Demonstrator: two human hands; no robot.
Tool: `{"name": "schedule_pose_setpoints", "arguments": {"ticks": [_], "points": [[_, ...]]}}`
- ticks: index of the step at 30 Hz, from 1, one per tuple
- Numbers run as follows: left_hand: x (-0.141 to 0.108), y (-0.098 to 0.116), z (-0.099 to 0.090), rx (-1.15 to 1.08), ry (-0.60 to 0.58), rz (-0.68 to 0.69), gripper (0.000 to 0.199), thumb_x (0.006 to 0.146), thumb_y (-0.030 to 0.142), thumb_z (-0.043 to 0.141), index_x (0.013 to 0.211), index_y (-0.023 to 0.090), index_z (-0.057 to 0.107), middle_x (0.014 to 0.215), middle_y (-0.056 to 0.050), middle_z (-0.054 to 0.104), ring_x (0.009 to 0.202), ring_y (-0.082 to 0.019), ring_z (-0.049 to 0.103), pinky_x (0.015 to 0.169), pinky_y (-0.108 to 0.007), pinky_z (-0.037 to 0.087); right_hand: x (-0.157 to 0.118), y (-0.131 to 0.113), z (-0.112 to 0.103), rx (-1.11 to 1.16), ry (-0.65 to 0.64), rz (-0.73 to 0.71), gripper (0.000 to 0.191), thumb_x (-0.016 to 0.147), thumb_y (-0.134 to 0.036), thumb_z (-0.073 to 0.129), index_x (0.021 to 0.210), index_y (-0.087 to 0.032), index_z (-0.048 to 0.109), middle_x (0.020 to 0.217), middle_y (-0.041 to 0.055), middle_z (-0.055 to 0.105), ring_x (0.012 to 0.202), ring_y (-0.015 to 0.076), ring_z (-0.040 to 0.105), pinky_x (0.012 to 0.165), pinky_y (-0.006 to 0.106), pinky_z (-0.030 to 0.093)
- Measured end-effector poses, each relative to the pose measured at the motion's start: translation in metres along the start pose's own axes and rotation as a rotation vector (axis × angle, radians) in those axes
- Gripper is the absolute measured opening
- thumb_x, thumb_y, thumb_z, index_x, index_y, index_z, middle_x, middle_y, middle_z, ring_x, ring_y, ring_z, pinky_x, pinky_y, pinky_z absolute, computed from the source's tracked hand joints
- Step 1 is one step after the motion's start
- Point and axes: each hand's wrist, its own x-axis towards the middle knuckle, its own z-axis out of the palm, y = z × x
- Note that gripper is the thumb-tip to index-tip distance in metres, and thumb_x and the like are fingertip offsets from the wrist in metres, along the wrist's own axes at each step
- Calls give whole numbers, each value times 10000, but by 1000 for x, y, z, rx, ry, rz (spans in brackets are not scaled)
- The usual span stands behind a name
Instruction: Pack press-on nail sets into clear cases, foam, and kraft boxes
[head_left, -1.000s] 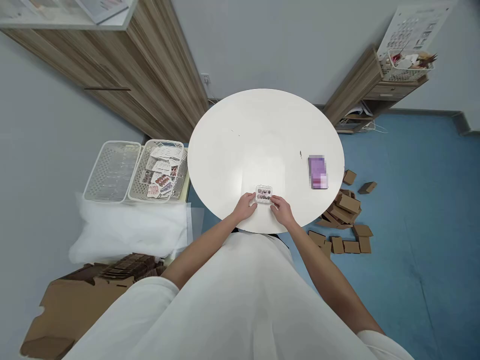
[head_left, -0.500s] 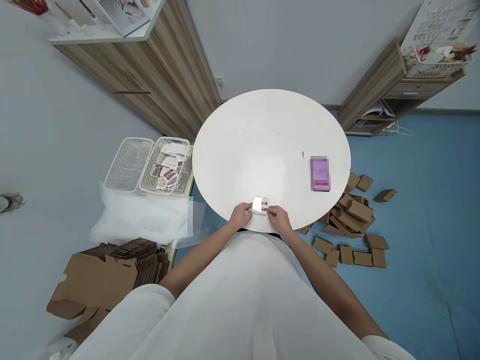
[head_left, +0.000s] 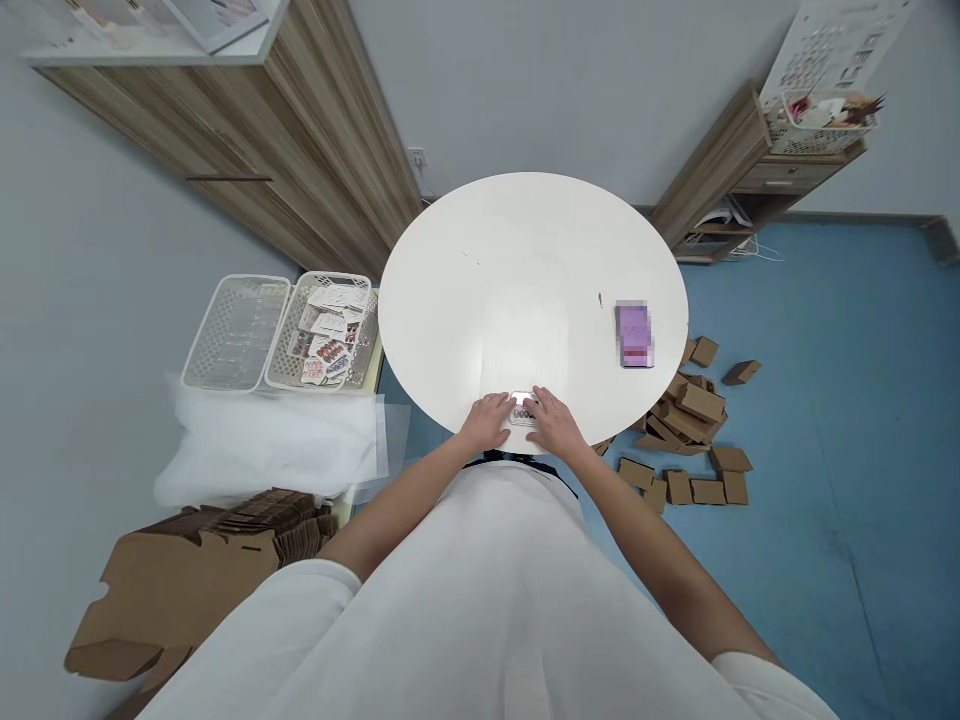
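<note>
At the near edge of the round white table (head_left: 540, 230), a small clear plastic case (head_left: 523, 413) lies between my hands. A row of several small dark oval pieces shows inside it, and light glares off its far part. My left hand (head_left: 487, 420) grips the left side, fingers over the top and thumb toward the near edge. Gripping the right side, my right hand (head_left: 553, 420) has its fingers bent over the case, with the thumb at its near side. My fingers cover both ends of the case.
On the table's right lies a blurred purple box (head_left: 634, 335). To the left stand a basket of printed cards (head_left: 360, 345), a basket of clear plastic pieces (head_left: 199, 350), white wrapping sheets (head_left: 270, 445) and flattened cardboard boxes (head_left: 180, 590). Small brown boxes (head_left: 694, 420) cover floor at right.
Both hands have shifted from pinching the case's sides to laying their fingers over its top. The case now shows a row of dark pieces near its front. The view has shifted slightly.
</note>
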Motion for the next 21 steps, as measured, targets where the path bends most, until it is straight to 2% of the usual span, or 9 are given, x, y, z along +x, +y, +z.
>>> {"name": "schedule_pose_setpoints", "arguments": {"ticks": [3, 6, 11, 16, 21], "points": [[1, -7, -1, 22, -54, 49, 619, 690, 234, 542, 1273, 228, 334, 1285, -79, 398, 1150, -262, 360, 884, -391, 356, 12, 2, 0, -108, -69, -96, 499, 714, -266, 608, 1169, -166, 428, 1274, 155, 422, 1197, 303, 370, 902, 441, 400], [4, -12, -1, 33, -54, 92, 612, 688, 254, 553, 1261, 231, 340, 1244, -73, 431, 1120, -254, 377, 866, -376, 359, 16, 2, 6, -233, -75, -158, 453, 762, -256, 536, 1179, -125, 417, 1259, 183, 436, 1197, 306, 375, 932, 438, 380], [6, -15, 0, 70, -51, 135, 672, 669, 324, 591, 1273, 229, 309, 1238, -77, 422, 1106, -258, 373, 869, -378, 332, 14, -3, 19, -384, -70, -99, 466, 776, -169, 464, 1217, -48, 376, 1293, 237, 397, 1221, 340, 346, 931, 441, 377], [8, -13, 0, 117, -42, 121, 723, 675, 370, 602, 1297, 215, 266, 1204, -101, 443, 1076, -274, 400, 849, -382, 315, 22, -3, 17, -324, -82, -69, 435, 769, -138, 440, 1195, -60, 404, 1277, 213, 424, 1218, 316, 356, 947, 425, 373], [12, -10, 1, 121, 14, 96, 482, 782, 235, 469, 1249, 226, 351, 1117, -99, 506, 1008, -249, 463, 812, -368, 316, 28, -1, 2, -172, -130, -67, 391, 774, -137, 424, 1165, -139, 443, 1213, 149, 483, 1193, 266, 387, 958, 407, 368]]}}
